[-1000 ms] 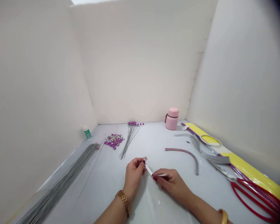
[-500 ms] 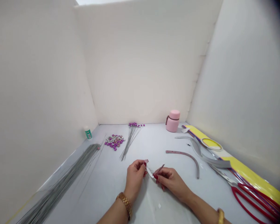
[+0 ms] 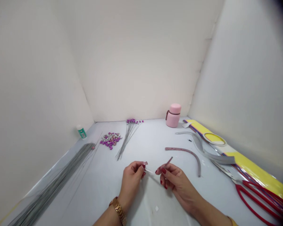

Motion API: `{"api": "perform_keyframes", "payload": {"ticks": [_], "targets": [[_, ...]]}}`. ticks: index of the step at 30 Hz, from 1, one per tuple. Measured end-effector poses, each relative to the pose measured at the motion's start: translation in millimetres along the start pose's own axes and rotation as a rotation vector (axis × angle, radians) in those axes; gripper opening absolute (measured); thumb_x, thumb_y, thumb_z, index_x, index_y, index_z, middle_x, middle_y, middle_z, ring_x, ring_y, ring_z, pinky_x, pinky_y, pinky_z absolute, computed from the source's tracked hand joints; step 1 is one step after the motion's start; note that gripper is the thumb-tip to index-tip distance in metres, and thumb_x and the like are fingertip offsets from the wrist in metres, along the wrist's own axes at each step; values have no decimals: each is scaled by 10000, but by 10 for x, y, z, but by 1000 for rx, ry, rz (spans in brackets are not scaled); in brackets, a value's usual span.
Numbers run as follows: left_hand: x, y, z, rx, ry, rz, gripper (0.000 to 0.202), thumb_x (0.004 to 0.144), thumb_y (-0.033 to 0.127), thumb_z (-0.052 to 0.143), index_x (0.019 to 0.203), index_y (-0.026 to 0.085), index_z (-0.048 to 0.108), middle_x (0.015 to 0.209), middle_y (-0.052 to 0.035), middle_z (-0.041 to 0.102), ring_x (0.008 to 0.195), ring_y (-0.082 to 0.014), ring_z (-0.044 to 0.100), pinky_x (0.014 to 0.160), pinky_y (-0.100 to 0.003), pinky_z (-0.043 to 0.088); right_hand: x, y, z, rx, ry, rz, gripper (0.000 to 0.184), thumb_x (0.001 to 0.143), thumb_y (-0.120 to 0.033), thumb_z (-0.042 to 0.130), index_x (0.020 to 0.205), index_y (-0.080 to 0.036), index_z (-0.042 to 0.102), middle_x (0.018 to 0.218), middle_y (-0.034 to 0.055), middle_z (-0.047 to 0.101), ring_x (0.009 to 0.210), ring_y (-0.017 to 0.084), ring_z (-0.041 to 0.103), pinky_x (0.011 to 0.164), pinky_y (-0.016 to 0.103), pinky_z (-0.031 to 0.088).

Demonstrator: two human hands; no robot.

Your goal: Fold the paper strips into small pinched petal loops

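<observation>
My left hand [image 3: 132,178], with a gold watch at the wrist, pinches a narrow paper strip [image 3: 150,171]. A small pink patterned bit pokes out above those fingertips, and the strip's white side runs toward the other hand. Between the thumb and fingers of my right hand [image 3: 178,183] is a pinkish strip [image 3: 169,161] whose tip points up and right. Whether both parts are one continuous strip I cannot tell. Beyond the right hand, a similar curved pink strip [image 3: 184,150] lies on the table.
Thin wires [image 3: 54,182] lie at left, near a glue bottle [image 3: 81,132]. A pile of purple and silver beads [image 3: 110,140] and beaded wires [image 3: 126,139] sit behind. At right are a pink flask [image 3: 173,116], grey strips [image 3: 217,159], red-handled scissors [image 3: 241,188] and yellow packs [image 3: 257,169].
My right hand has moved slightly right, farther from the left, and its fingers have lifted the pinkish tip. The whole view has shifted a little.
</observation>
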State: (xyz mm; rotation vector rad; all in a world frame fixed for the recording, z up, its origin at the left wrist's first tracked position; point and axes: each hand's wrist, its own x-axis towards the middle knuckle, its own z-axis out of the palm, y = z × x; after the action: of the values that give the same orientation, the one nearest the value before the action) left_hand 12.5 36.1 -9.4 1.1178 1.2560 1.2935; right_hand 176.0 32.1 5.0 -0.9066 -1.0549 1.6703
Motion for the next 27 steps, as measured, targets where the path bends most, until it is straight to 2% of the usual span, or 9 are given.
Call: {"api": "perform_keyframes", "payload": {"ticks": [4, 11, 16, 21, 23, 27], "targets": [[-34, 37, 20, 11, -21, -6, 175, 736, 285, 587, 752, 125, 657, 554, 20, 545, 524, -95, 458, 511, -186, 355, 9, 13, -17, 0, -19, 40, 207, 745, -322, 640, 665, -138, 588, 578, -9, 602, 408, 32, 421, 425, 158, 299], [-65, 57, 43, 13, -48, -56, 171, 740, 281, 588, 752, 115, 627, 523, 11, 554, 493, -97, 475, 490, -191, 366, -12, 137, 43, -240, -170, 157, 294, 731, -411, 611, 682, -122, 581, 476, -44, 541, 336, 28, 391, 359, 151, 270], [-152, 40, 91, 7, -108, -64, 156, 739, 264, 589, 758, 115, 630, 602, -22, 613, 551, -113, 517, 535, -204, 398, -7, 154, 53, -249, -95, 102, 301, 760, -416, 572, 694, -123, 574, 489, -43, 542, 358, 28, 407, 367, 144, 254], [-217, 36, 118, 32, -132, -61, 152, 752, 261, 575, 754, 118, 628, 599, -27, 626, 561, -122, 530, 538, -207, 398, -18, 113, 76, -244, -51, 71, 300, 732, -419, 603, 655, -141, 522, 476, -46, 546, 360, 40, 425, 374, 153, 285], [-230, 35, 121, 50, -158, -54, 157, 762, 262, 561, 755, 119, 626, 597, -31, 628, 560, -130, 537, 536, -215, 398, -22, 94, 85, -217, -28, 49, 283, 715, -407, 627, 689, -161, 489, 471, -59, 546, 356, 50, 435, 369, 158, 300], [-248, 56, 130, 153, -244, -2, 176, 800, 257, 506, 771, 129, 623, 600, -29, 628, 576, -145, 546, 559, -233, 404, -23, 68, 73, -173, -38, 18, 332, 696, -356, 663, 915, -186, 480, 475, -98, 521, 354, 66, 461, 375, 171, 335]]}}
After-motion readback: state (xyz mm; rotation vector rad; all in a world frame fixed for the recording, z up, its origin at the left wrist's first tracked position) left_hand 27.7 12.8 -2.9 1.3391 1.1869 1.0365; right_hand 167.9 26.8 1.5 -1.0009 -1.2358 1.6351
